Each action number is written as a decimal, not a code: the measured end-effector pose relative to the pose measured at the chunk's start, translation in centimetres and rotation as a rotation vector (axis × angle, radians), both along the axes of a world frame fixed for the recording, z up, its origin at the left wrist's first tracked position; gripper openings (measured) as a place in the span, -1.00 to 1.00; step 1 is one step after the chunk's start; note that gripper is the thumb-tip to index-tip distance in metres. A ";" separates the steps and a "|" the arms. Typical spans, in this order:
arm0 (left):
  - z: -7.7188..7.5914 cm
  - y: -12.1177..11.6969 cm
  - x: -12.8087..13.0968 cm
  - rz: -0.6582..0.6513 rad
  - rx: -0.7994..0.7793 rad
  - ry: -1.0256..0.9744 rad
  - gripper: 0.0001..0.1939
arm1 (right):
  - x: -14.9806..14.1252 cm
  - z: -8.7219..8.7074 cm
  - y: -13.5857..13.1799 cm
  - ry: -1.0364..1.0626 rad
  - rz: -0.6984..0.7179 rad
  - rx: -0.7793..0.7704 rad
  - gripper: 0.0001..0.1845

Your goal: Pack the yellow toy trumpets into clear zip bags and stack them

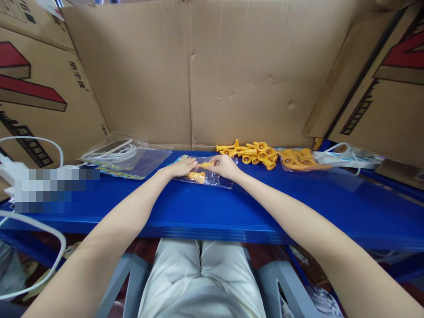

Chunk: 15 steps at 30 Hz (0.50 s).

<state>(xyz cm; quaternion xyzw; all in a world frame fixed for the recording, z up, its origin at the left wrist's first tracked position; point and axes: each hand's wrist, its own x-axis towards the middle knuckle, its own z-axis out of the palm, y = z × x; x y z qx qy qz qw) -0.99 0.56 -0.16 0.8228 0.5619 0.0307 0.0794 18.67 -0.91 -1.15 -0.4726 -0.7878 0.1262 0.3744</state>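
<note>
A clear plastic bag (215, 180) with a colourful printed strip lies flat on the blue table, and a yellow plastic horn-shaped piece (196, 177) shows inside it. At the bag's left end my left hand (183, 167) grips it, fingers close together over the printed strip. My right hand (225, 166), fingers closed, holds a second yellow horn-shaped piece (208, 164) at the upper side of the bag. How far this piece is inside the bag I cannot tell. Just behind my right hand is a loose pile of yellow horn-shaped pieces (253, 152).
A filled bag of yellow pieces (300, 159) lies right of the pile. At left are flat clear bags (145, 161) and white cables (121, 153). Cardboard (251, 75) walls the back of the blue table (205, 212); printed cartons (36, 88) stand at the sides.
</note>
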 end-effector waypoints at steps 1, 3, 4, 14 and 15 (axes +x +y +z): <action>-0.1 -0.1 0.3 -0.007 -0.001 -0.014 -0.31 | 0.0 -0.1 0.1 -0.004 -0.018 0.024 -0.84; -0.2 -0.3 0.8 -0.022 -0.001 -0.035 -0.29 | 0.0 -0.3 0.3 -0.018 -0.037 0.041 -0.84; -0.3 -0.3 1.0 -0.028 0.001 -0.042 -0.28 | -0.1 -0.4 0.4 -0.023 -0.039 0.037 -0.83; -0.6 1.1 0.1 0.044 0.054 -0.039 -0.29 | -0.5 -2.1 1.1 0.181 0.091 -0.139 -0.46; -0.5 1.1 0.0 0.050 0.053 -0.040 -0.29 | -0.6 -2.1 1.0 0.188 0.116 -0.154 -0.43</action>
